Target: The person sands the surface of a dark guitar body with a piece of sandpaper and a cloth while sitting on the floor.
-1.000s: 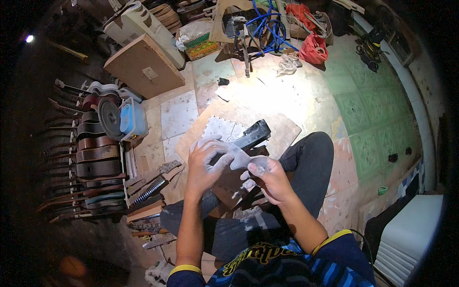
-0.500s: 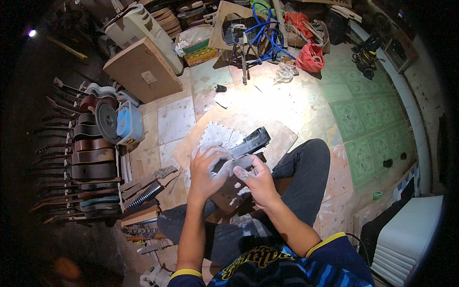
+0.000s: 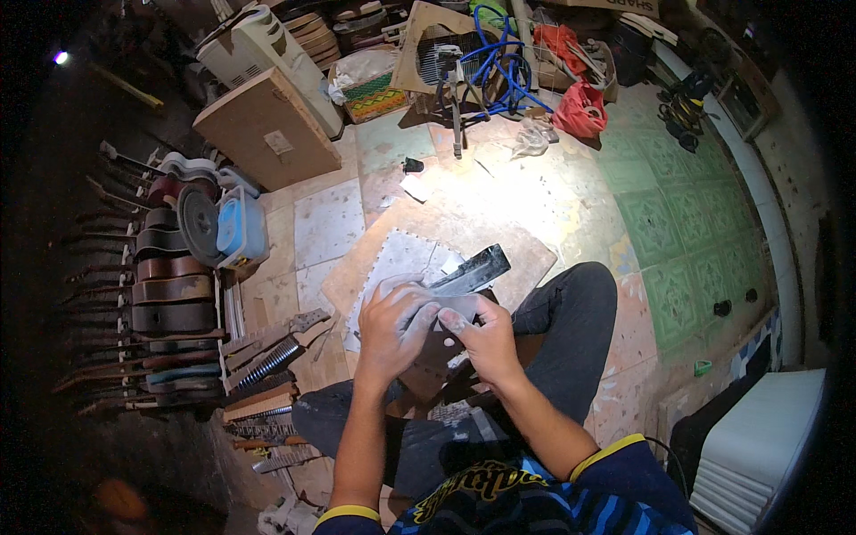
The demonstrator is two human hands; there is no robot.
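A flat brown board [image 3: 530, 254] bore a white jagged-edged sheet [image 3: 397, 250] toward its left corner. Over its near side, the dusty left hand [image 3: 397, 321] curled, perhaps steadying, its grasp unclear; the right hand [image 3: 486, 332] pinched a thin grey piece [image 3: 458, 303] beside a black oblong block [image 3: 481, 269].

The powdery left hand [image 3: 395, 323] and right hand [image 3: 481, 332] are holding a small grey piece [image 3: 458, 304] between them, beside a dark block [image 3: 477, 269]. A white sheet [image 3: 392, 257] is lying on a board [image 3: 522, 242]; guitars [image 3: 174, 317] are lining the left.
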